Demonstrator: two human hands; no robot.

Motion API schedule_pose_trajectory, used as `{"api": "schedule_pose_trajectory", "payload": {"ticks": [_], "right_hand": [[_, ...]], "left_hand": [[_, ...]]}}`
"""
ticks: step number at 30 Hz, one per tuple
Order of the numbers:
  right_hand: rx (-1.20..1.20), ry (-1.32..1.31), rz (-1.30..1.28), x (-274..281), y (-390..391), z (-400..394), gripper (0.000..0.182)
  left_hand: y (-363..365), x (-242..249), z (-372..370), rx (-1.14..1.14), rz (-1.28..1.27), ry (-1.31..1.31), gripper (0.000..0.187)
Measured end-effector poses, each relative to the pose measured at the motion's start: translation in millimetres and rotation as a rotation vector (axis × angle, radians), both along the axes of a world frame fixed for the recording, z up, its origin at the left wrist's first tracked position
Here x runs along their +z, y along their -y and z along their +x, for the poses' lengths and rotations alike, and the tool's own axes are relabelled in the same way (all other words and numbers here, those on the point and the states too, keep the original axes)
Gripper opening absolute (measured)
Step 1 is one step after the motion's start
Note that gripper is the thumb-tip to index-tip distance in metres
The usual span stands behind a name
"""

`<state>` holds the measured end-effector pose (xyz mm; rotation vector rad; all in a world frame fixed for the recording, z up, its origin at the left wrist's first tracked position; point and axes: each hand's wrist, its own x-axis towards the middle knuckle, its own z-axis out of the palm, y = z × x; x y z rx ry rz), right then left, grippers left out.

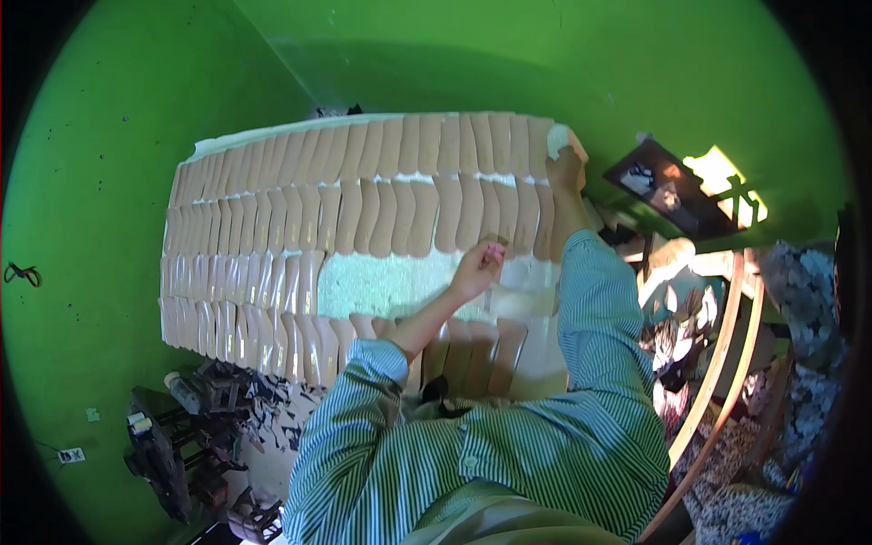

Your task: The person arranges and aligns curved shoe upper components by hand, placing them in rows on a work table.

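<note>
Tan insole-shaped pieces lie overlapped in long rows across a pale, light-green tabletop. My left hand is closed over the bare strip between rows, with a small pink thing showing at its fingers. My right hand reaches to the far right corner, at the end of the back row. Beside its fingers show a pale patch and a tan edge. I cannot tell how its fingers are set. Some pieces in the near rows look glossy.
Green walls stand behind and left of the table. On the right are a dark framed panel, a curved wooden rail and heaped patterned cloth. Dark wooden furniture and scattered scraps lie at the lower left.
</note>
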<state>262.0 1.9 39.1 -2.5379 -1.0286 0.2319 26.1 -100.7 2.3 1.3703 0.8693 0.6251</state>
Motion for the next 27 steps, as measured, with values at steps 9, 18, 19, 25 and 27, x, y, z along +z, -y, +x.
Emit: {"api": "schedule_pose_trajectory", "payload": {"ticks": [9,18,19,25,27], "right_hand": [[0.626,-0.357,-0.079,-9.4,152.6,-54.7,0.018],[0.724,0.168,-0.154,-1.7,226.4,-113.4,0.033],[0.724,0.18,-0.169,1.2,225.0,-113.3,0.03],[0.633,0.086,-0.242,23.5,225.3,-108.1,0.026],[0.614,0.061,-0.191,28.3,229.1,-107.6,0.027]], "left_hand": [[33.1,1.0,-36.7,-0.071,0.636,-0.465,0.028],[41.0,9.0,-55.2,-0.377,0.798,-0.795,0.049],[42.8,10.2,-55.7,-0.382,0.803,-0.792,0.049],[47.4,22.0,-61.7,-0.528,0.797,-0.916,0.055],[47.3,24.3,-60.9,-0.528,0.77,-0.904,0.046]]}}
